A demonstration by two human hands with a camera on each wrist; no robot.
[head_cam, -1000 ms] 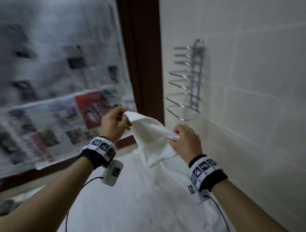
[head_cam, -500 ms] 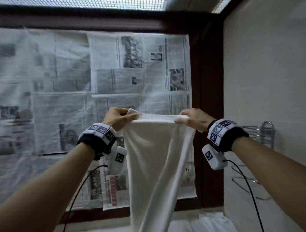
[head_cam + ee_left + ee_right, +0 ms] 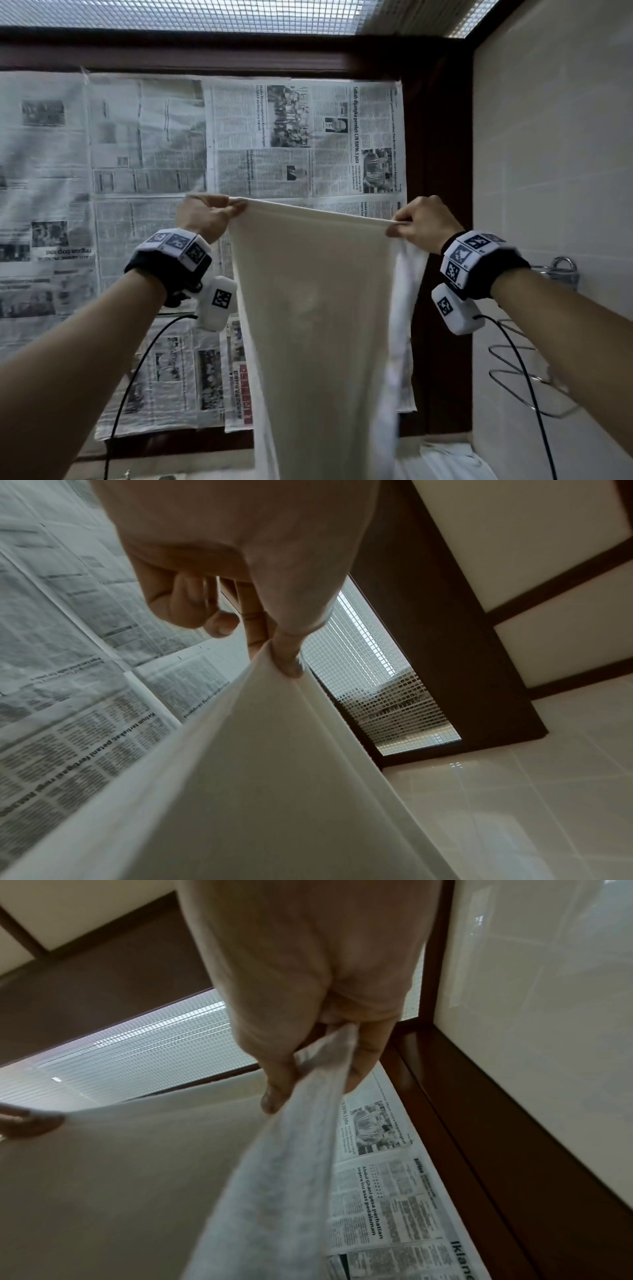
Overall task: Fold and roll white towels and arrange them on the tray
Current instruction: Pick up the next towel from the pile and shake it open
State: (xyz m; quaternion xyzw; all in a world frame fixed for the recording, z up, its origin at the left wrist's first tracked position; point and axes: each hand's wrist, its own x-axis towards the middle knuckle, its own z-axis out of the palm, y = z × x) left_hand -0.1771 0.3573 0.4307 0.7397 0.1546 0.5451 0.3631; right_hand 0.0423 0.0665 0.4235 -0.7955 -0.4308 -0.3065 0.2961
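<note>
Head view: a white towel (image 3: 315, 329) hangs in front of the person, raised at arm's length, its top edge stretched nearly taut between two hands set well apart. The left hand (image 3: 205, 216), at about 10 o'clock from the towel's middle, pinches the left top corner; the left wrist view shows the thumb (image 3: 291, 653) pressed on the hem against the curled fingers. The right hand (image 3: 424, 222), at about 2 o'clock, grips the right top corner; the right wrist view shows the cloth bunched between thumb (image 3: 277, 1085) and fingers. The top edge slopes slightly down from left to right. Below it the towel narrows as it falls toward 6 o'clock and runs out of the picture at the bottom, so its lower edge cannot be seen. A second fold or layer of cloth hangs behind the right side edge, under the right hand.

Surroundings: newspaper sheets (image 3: 137, 164) cover the window behind the towel, from 9 o'clock to 1 o'clock, framed in dark wood (image 3: 438, 171). A mesh grille (image 3: 239, 13) spans 12 o'clock. A tiled wall (image 3: 555, 171) stands close at 3 o'clock, beside the right forearm; on it a wire rack (image 3: 524, 383) sits at about 4 o'clock, just beyond that arm. More white cloth (image 3: 448, 459) lies on the surface at 5 o'clock. Open space lies to the left of the towel, between the left arm and the newspaper. Each wrist carries a marker band and a camera with a black cable (image 3: 133, 373).
</note>
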